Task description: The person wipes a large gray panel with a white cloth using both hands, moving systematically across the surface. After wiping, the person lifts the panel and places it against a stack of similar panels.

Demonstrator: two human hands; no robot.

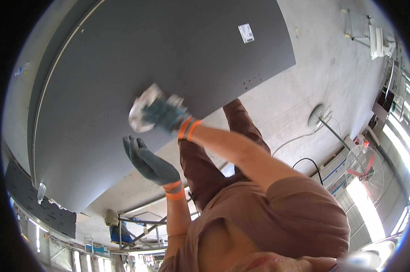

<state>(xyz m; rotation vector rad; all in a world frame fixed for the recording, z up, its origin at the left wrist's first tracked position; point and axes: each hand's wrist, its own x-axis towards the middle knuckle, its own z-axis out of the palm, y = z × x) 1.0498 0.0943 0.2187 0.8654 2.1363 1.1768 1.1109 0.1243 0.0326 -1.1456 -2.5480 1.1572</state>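
My right hand, in a teal work glove with an orange-banded cuff, holds a crumpled white cloth against the broad dark grey panel before me. Motion blurs both hand and cloth. Lower and to the left, my left hand wears a matching glove and is raised near the panel's close edge. It holds nothing, its fingers extended and its thumb apart. A white label bearing print is stuck on the panel towards the far right. Several small holes pierce it by the right part of the near edge.
A clear plastic bottle is at the panel's left end, beside another dark panel with slots. On the right stands a pedestal fan with a round base; a cable crosses the concrete floor. A metal frame is at lower left.
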